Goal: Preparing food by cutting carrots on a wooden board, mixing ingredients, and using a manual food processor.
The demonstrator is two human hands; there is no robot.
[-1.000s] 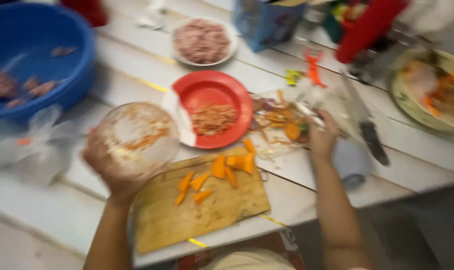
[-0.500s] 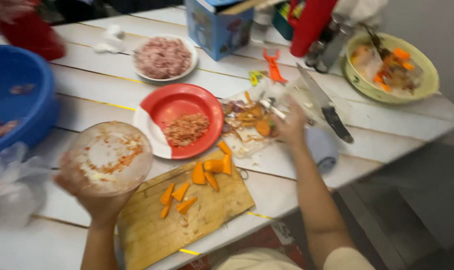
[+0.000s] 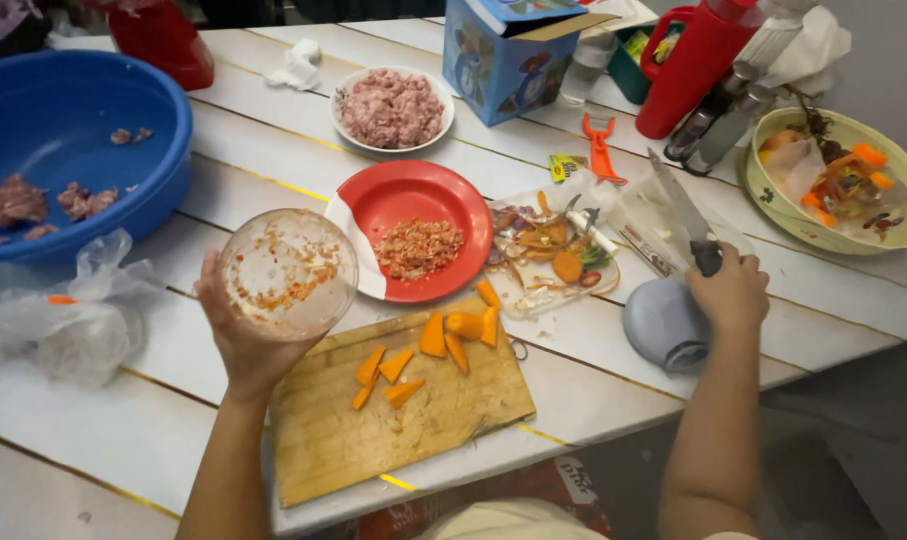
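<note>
White plank table (image 3: 594,135) — cluttered; left hand (image 3: 242,335) holds clear bowl (image 3: 288,272).

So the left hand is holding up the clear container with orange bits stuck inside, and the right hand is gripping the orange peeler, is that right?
Not quite. In the head view the left hand does hold the clear container, but the right hand grips a knife. The orange peeler lies untouched on the table.
</note>
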